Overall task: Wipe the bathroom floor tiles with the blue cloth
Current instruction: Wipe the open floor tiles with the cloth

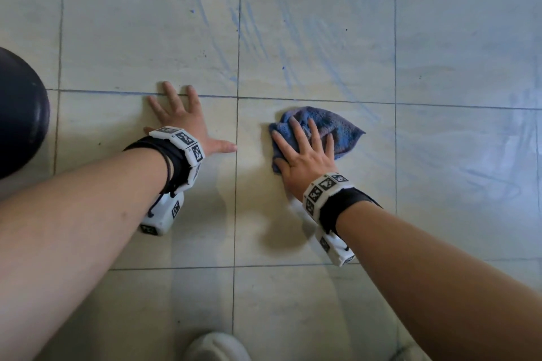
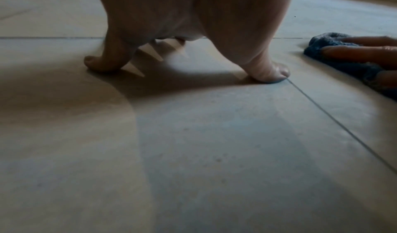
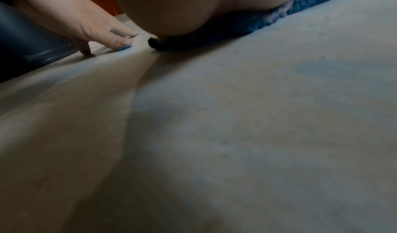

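Right hand point(image 1: 305, 155) flat on cloth point(image 1: 337, 129), fingers straight; left hand point(image 1: 181, 117) spread on floor point(image 1: 293, 302).
Head view alone shows blue streaks (upper tiles); left-wrist view shows fingertips point(image 2: 277, 73) touching tile.

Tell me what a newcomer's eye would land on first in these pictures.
The blue cloth, bunched on the pale floor tiles under the flat, spread right hand. Next, the left hand braced on the neighbouring tile, then the blue streaks smeared across the tiles beyond them.

Bare floor tiles point(image 1: 322, 23) lie open ahead; a dark round object point(image 1: 20, 114) blocks the left.
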Available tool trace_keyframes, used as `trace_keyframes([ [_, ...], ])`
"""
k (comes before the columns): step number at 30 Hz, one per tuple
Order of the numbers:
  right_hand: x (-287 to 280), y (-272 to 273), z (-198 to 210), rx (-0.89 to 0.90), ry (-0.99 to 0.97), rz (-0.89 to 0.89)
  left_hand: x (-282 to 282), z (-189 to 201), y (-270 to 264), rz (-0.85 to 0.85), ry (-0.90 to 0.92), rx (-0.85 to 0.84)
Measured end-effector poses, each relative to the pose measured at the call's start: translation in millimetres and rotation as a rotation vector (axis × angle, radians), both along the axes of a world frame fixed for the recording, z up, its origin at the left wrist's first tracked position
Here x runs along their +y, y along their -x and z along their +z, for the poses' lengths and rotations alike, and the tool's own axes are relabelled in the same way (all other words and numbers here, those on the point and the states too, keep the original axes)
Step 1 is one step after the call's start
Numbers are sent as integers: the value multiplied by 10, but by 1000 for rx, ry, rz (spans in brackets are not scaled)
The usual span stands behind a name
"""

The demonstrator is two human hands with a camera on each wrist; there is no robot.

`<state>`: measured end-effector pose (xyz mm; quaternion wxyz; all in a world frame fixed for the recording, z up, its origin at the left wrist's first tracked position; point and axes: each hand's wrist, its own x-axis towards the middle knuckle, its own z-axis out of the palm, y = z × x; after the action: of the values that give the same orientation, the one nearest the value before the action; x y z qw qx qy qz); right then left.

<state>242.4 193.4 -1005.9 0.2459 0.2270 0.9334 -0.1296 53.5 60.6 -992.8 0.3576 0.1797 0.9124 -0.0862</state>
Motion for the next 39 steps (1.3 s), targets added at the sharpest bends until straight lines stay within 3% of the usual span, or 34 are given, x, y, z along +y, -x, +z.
trace_keyframes([
  [8,-193,-180,45,-35,60,-89,30,51,-38,38,-51,8],
  [12,-166,-249,61,-38,52,-75,246,85,-203,-102,-152,15],
  [20,-61,-15,16,8,55,-136,416,46,-439,-141,-116,-8],
  [27,321,649,21,25,64,-175,431,31,-421,-143,-104,-25],
  [34,-4,-124,89,-46,61,-152,432,67,-440,-157,-93,-16],
  [39,165,65,24,-8,45,-142,423,59,-435,-163,-92,-11],
])
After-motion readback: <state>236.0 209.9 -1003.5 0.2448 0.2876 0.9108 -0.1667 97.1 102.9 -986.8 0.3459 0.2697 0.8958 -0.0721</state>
